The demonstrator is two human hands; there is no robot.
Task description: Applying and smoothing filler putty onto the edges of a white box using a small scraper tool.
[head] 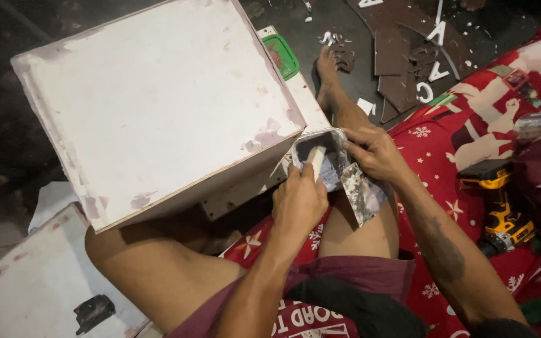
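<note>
- The person is sitting on a red patterned cloth (pixel 433 134), and a big white-coated box (pixel 158 103) is resting on the left knee, filling the view from nine to twelve o'clock.
- The left hand (pixel 298 203) is closing in a fist around a pale stick-like handle (pixel 316 161), whose upper end is reaching into a small grey-smeared container (pixel 320 145) near the middle of the view.
- The right hand (pixel 377 153) is gripping that container by its rim at the three o'clock side, fingers curled over the edge; whether the same hand is also pinching the putty knife (pixel 361 194) cannot be told.
- The putty knife, its blade caked with grey paste, is hanging just under the container, toward five o'clock of it, over the right thigh.
- The container is sitting just beside the box's lower right corner, at about four o'clock from the box.
- A yellow-and-black cordless drill (pixel 499 206) is lying on the cloth at three o'clock, well apart from the hands.
- A green lid (pixel 281 55) is peeking out behind the box at twelve o'clock.
- Brown board scraps and white cut-out pieces (pixel 402 59) are scattered on the dark floor at one o'clock.
- Another white panel (pixel 32 281) is lying at eight o'clock.
</note>
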